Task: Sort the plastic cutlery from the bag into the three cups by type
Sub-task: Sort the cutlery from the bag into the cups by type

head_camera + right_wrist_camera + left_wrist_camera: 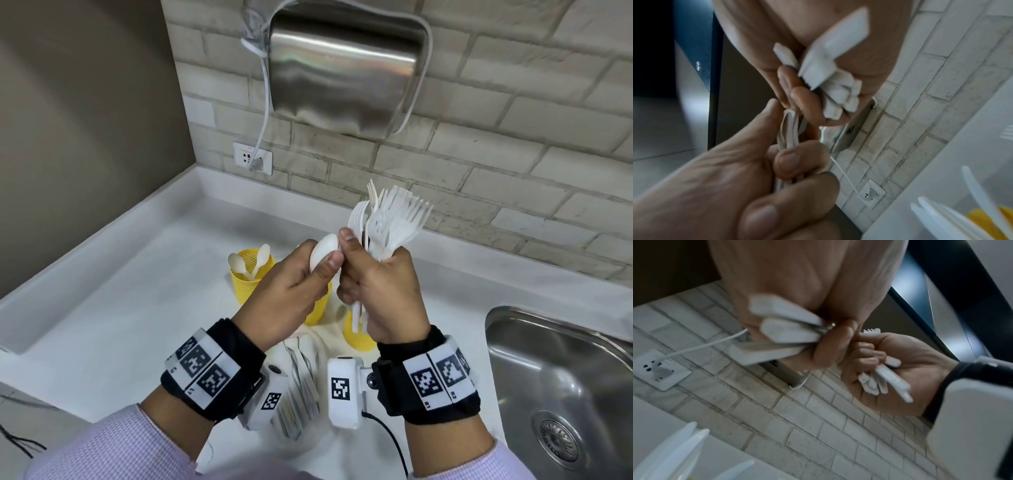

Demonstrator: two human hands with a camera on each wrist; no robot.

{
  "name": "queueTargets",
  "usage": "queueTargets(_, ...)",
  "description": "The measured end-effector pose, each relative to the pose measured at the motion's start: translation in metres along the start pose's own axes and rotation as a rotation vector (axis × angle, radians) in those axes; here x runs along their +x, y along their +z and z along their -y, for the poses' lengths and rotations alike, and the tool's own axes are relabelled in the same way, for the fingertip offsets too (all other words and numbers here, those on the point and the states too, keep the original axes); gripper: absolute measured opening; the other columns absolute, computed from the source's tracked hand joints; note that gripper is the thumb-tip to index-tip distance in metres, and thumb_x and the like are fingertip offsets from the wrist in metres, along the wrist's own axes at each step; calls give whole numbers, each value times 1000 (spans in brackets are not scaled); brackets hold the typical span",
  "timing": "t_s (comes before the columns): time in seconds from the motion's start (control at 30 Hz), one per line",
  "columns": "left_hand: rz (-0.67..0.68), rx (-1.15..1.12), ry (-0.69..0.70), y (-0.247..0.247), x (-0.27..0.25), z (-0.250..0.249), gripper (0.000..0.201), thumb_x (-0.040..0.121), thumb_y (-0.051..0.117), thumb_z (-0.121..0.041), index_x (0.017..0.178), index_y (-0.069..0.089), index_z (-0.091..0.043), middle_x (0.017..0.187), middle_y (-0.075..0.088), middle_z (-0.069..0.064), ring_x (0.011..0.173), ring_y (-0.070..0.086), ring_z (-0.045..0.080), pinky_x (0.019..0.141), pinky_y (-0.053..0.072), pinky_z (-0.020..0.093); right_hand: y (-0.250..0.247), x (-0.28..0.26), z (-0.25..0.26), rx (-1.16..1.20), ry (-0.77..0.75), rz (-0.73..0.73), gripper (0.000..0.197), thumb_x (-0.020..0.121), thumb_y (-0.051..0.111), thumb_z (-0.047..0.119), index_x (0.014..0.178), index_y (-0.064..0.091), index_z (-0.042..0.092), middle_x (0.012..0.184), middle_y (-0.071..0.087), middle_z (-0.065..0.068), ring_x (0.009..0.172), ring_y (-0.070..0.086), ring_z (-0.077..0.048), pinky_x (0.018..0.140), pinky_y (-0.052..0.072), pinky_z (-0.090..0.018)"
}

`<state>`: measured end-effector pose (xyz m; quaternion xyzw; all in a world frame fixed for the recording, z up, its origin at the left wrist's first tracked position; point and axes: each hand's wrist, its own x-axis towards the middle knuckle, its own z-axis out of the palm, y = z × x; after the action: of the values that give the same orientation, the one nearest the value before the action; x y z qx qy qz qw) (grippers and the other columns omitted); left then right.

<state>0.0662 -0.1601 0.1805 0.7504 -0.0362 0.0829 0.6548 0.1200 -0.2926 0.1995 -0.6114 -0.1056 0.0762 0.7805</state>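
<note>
My left hand [291,284] grips white plastic spoons [323,253], whose bowls poke out between thumb and fingers. Their handle ends [781,331] show in the left wrist view. My right hand [383,284] grips a fanned bundle of white forks [394,219], tines up, right beside the left hand. The fork handles [834,81] stick out under its fist. Both hands are raised over three yellow mesh cups: the left cup [250,274] holds spoons, the middle cup [317,310] and right cup [356,337] are partly hidden. The bag [301,377] of cutlery lies under my wrists.
A white counter [120,325] runs into the corner. A steel sink [561,377] lies at the right. A steel hand dryer [342,68] hangs on the brick wall, and its cable goes to an outlet [252,158].
</note>
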Motion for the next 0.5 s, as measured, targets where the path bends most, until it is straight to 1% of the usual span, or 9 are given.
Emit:
queueTargets(0.07, -3, 126, 54, -3, 1, 0, 43, 100, 53, -57, 95, 50, -14, 64, 46, -2, 49, 38, 10, 46, 32, 23, 1, 0, 0, 30, 5, -3, 30, 98, 67, 20, 71, 56, 13, 46, 39, 4, 36, 31, -14, 44, 30, -23)
queueTargets(0.17, 22, 277, 85, -6, 2, 2, 37, 102, 53, -53, 100, 51, -16, 74, 61, 9, 62, 52, 22, 56, 43, 37, 0, 2, -1, -52, -36, 29, 30, 94, 73, 19, 66, 61, 17, 50, 41, -2, 37, 32, -16, 44, 30, -23)
queueTargets(0.2, 37, 300, 89, -7, 2, 2, 35, 102, 54, -50, 103, 52, -15, 76, 62, 10, 65, 54, 23, 59, 45, 39, -2, 2, -1, -78, -45, 30, 31, 93, 74, 17, 64, 63, 19, 50, 43, -3, 37, 33, -16, 43, 30, -23)
queueTargets(0.23, 50, 301, 87, -8, 3, 2, 32, 103, 55, -46, 106, 53, -14, 76, 62, 8, 62, 54, 19, 58, 47, 37, -4, 2, 0, -91, -55, 27, 33, 93, 74, 14, 61, 64, 20, 49, 45, 0, 37, 35, -14, 43, 32, -22)
queueTargets(0.3, 62, 267, 57, -9, 3, 2, 23, 102, 58, -38, 113, 56, -17, 72, 61, 0, 53, 52, 9, 50, 49, 30, -6, 3, 1, -103, -96, 11, 37, 95, 70, 12, 61, 63, 22, 49, 51, 12, 39, 44, -7, 45, 35, -21)
queueTargets(0.37, 42, 222, 8, -9, 3, 3, 17, 103, 58, -31, 114, 61, -18, 63, 59, -15, 50, 50, -1, 50, 42, 16, -6, 4, 3, -137, -155, -11, 29, 97, 69, 12, 69, 65, 20, 49, 53, 16, 43, 48, -1, 50, 38, -20)
queueTargets(0.4, 20, 193, -26, -8, 3, 4, 17, 104, 58, -29, 108, 64, -14, 56, 53, -18, 48, 46, -2, 50, 37, 14, -6, 5, 4, -150, -188, -33, 21, 96, 70, 14, 75, 67, 14, 50, 53, 16, 44, 47, -1, 52, 38, -22)
queueTargets(0.43, -9, 144, -74, -8, 2, 4, 21, 103, 58, -30, 99, 64, -10, 52, 46, -17, 45, 41, 0, 49, 32, 15, -6, 6, 5, -141, -213, -73, 19, 95, 72, 17, 81, 69, 5, 52, 52, 15, 44, 44, -5, 53, 37, -25)
queueTargets(0.5, -53, -11, -189, -9, 0, 6, 35, 102, 59, -35, 80, 56, -7, 52, 36, -14, 44, 30, 8, 45, 25, 20, -10, 9, 8, -52, -247, -163, 30, 95, 72, 22, 87, 67, -6, 53, 46, 4, 42, 37, -14, 50, 34, -28)
